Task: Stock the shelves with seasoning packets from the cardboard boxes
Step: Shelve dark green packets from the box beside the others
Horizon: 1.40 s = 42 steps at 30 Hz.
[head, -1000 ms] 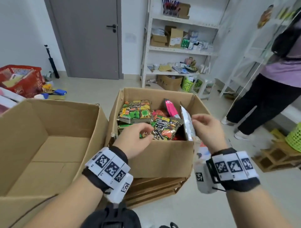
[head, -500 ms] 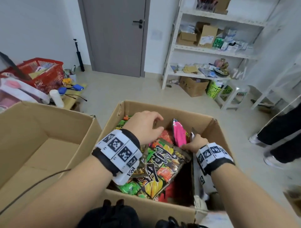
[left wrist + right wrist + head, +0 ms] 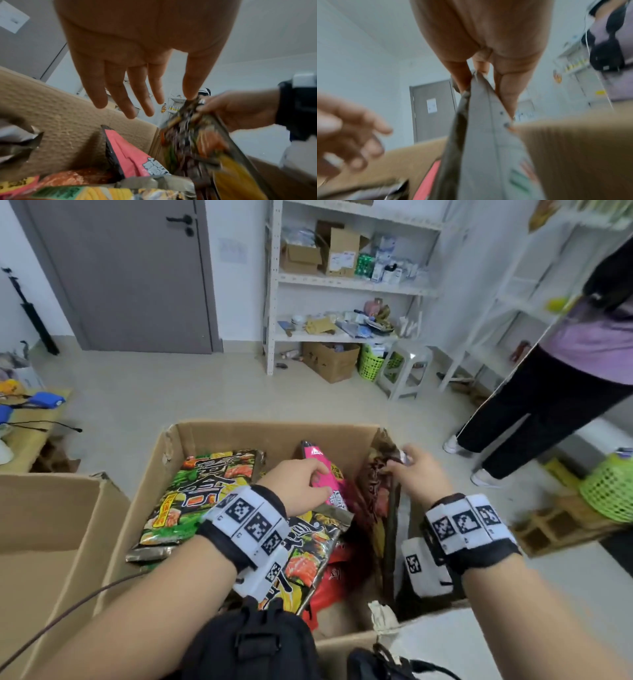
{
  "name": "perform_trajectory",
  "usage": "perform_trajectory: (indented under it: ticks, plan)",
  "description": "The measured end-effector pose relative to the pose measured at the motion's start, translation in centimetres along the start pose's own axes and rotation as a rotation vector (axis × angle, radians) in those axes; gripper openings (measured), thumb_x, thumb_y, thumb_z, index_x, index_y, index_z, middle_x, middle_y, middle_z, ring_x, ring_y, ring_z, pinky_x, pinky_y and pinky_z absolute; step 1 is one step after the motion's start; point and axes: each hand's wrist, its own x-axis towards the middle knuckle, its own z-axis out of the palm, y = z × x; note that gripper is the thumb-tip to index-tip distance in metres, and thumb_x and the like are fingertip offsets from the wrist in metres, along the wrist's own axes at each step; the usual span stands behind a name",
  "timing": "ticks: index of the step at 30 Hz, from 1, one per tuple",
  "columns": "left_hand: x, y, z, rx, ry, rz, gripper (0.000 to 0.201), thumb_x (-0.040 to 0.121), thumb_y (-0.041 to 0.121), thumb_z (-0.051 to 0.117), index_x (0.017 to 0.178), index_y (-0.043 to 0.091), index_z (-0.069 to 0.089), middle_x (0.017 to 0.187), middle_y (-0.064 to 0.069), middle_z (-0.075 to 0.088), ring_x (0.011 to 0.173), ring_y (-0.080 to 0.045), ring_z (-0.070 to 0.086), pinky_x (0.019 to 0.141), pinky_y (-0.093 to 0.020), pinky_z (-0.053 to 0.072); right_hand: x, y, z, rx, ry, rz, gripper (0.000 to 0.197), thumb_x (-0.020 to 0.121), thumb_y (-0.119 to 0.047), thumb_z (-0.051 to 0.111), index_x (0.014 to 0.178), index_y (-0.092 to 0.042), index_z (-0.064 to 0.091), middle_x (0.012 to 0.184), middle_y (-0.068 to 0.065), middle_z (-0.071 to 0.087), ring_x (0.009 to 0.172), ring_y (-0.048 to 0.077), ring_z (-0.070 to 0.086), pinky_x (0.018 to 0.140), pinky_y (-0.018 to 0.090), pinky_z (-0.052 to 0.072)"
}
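An open cardboard box (image 3: 260,433) in front of me holds several seasoning packets. My right hand (image 3: 416,474) pinches the top edge of a dark printed packet (image 3: 378,487) that stands upright against the box's right wall; the right wrist view shows its silver back (image 3: 481,121) between thumb and fingers. My left hand (image 3: 301,484) hovers with straight, spread fingers (image 3: 130,92) over a pink packet (image 3: 327,474) and holds nothing. A green and black packet (image 3: 202,491) lies flat at the left of the box, another (image 3: 308,556) under my left wrist.
An empty cardboard box (image 3: 51,542) stands at my left. White shelves (image 3: 346,285) with small boxes line the back wall, another shelf unit (image 3: 507,302) at the right. A person in black trousers (image 3: 541,409) stands at the right, beside a green basket (image 3: 613,491).
My right hand has lifted the dark packet's top edge up along the right wall. My left hand has shifted right, from the green packets to above the pink packet.
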Motion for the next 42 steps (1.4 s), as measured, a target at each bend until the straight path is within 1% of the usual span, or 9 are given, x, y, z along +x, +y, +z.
perform_trajectory:
  ticks: [4,7,13,16,20,23,31,36,42]
  plan:
    - [1.1,0.0,0.6,-0.11,-0.001,-0.021,0.073,0.081,0.05,0.061,0.141,0.021,0.032,0.14,-0.002,0.045,0.12,-0.017,0.048,0.098,-0.028,0.04,-2.6,-2.7,-5.9,0.357,0.215,-0.283,0.012,0.094,-0.011,0.05,0.094,-0.023,0.052,0.077,-0.017,0.055,0.074,-0.007,0.059,0.058,0.004,0.039]
    - [1.3,0.3,0.2,-0.336,0.042,-0.009,0.099,0.067,0.057,0.07,0.145,0.02,0.022,0.145,0.0,0.039,0.129,-0.017,0.042,0.104,-0.03,0.035,-3.6,-4.5,-7.2,0.754,0.194,-0.416,0.027,0.096,-0.002,0.043,0.095,-0.028,0.052,0.088,-0.01,0.061,0.078,-0.001,0.06,0.069,0.016,0.05]
    - [-0.8,-1.2,-3.5,-0.438,0.269,-0.006,0.062,0.048,0.051,0.083,0.101,0.029,0.058,0.089,0.023,0.061,0.084,0.003,0.058,0.065,-0.006,0.036,-2.7,-6.7,-3.1,1.264,0.075,-0.182,0.022,0.101,-0.023,0.035,0.09,-0.019,0.053,0.073,-0.009,0.067,0.06,0.001,0.065,0.051,0.014,0.051]
    - [-2.5,-2.6,-5.8,-0.373,0.461,-0.035,0.064,0.047,0.064,0.074,0.099,0.03,0.057,0.085,0.023,0.06,0.076,0.009,0.052,0.06,-0.008,0.033,-0.3,-5.2,0.9,0.867,0.015,0.065,0.019,0.098,-0.023,0.043,0.085,-0.018,0.056,0.077,-0.003,0.061,0.063,0.009,0.058,0.055,0.015,0.05]
    - [-3.8,-5.3,-7.7,-0.306,0.464,-0.184,0.063,0.065,0.061,0.067,0.109,0.018,0.057,0.101,0.007,0.065,0.089,-0.011,0.06,0.069,-0.023,0.041,1.4,-1.5,7.1,-0.096,-0.477,0.021,0.043,0.086,-0.009,0.058,0.128,-0.008,0.05,0.113,0.01,0.061,0.09,0.02,0.059,0.078,0.024,0.046]
    - [-4.1,-7.5,-7.1,-0.162,0.349,-0.28,0.062,0.071,0.06,0.065,0.109,0.012,0.055,0.101,0.001,0.063,0.092,-0.018,0.058,0.081,-0.03,0.046,1.4,-1.2,9.8,0.045,-0.58,0.116,0.071,0.075,-0.018,0.073,0.135,-0.008,0.035,0.105,0.006,0.059,0.078,0.014,0.061,0.063,0.019,0.049]
    - [-3.9,-9.4,-5.4,-0.375,0.256,-0.373,0.065,0.076,0.057,0.062,0.112,0.004,0.052,0.105,-0.006,0.061,0.095,-0.021,0.057,0.076,-0.031,0.046,1.7,-2.1,11.1,-0.235,-0.267,0.17,0.045,0.093,-0.041,0.049,0.113,-0.002,0.059,0.109,0.016,0.064,0.102,0.032,0.061,0.077,0.03,0.043]
    - [-3.9,-9.8,-5.7,-0.332,0.245,-0.401,0.054,0.085,0.053,0.053,0.099,0.001,0.049,0.09,-0.006,0.057,0.079,-0.017,0.051,0.057,-0.024,0.036,0.2,-1.9,7.6,-0.03,0.031,0.241,0.027,0.091,-0.02,0.049,0.094,-0.004,0.071,0.091,0.017,0.069,0.086,0.031,0.062,0.07,0.024,0.038]
    - [-4.8,-9.4,-5.7,-0.416,0.266,-0.331,0.048,0.089,0.046,0.052,0.095,-0.001,0.064,0.083,-0.013,0.064,0.073,-0.024,0.058,0.071,-0.033,0.046,-3.6,-5.4,1.5,0.272,0.329,-0.127,0.026,0.093,-0.012,0.051,0.071,-0.012,0.065,0.054,-0.006,0.051,0.055,0.01,0.048,0.045,0.012,0.034]
